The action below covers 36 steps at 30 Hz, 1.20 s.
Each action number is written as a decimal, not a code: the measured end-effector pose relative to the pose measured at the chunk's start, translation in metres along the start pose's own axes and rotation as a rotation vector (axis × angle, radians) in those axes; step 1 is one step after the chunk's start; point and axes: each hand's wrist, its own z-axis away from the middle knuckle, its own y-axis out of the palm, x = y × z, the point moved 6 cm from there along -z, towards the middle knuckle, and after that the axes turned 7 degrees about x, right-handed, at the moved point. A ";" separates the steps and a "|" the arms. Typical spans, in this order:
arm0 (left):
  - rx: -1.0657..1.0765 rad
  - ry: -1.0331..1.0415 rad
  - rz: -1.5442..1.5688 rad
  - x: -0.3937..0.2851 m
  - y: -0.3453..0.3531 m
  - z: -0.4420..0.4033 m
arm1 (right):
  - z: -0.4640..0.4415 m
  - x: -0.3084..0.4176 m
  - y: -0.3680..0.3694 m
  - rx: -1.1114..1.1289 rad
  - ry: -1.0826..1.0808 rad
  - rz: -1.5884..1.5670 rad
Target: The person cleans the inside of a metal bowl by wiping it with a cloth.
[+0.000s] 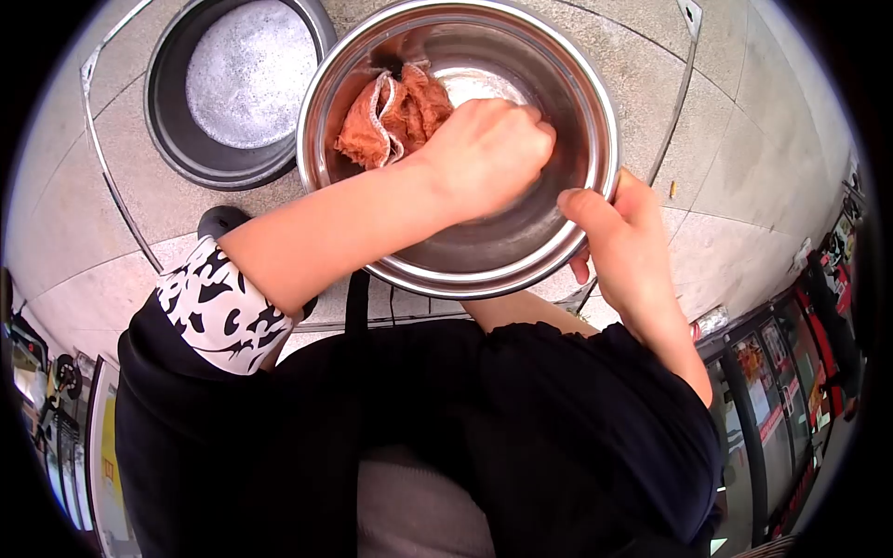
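Observation:
A shiny steel bowl (465, 256) is in front of me, tilted toward me. Inside it, against the far left wall, lies a bunched orange-brown cloth (419, 102) with a white stitched edge. My left hand (493, 153) reaches over the near rim into the bowl, to the right of the cloth, with its fingers curled into a fist. What those fingers hold, if anything, is hidden beneath the hand. At the bowl's right side, my right hand (621, 228) grips the rim, its thumb on the inside edge and its fingers around the outside.
A dark round tub (167, 130) of foamy, greyish water stands at the upper left, close beside the bowl. Stone paving (735, 167) with metal strips lies underneath. Part of a dark shoe (223, 221) shows below the tub. Glass doors (767, 372) stand at the far right.

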 end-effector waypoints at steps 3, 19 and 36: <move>0.024 -0.057 -0.038 0.009 -0.013 -0.010 | -0.002 -0.003 0.001 -0.001 -0.024 0.042; 0.001 -0.064 0.040 0.007 0.005 0.003 | -0.002 0.002 0.005 0.025 -0.032 0.074; 0.037 -0.033 -0.012 0.009 0.003 0.004 | -0.004 0.000 0.004 0.034 0.017 0.033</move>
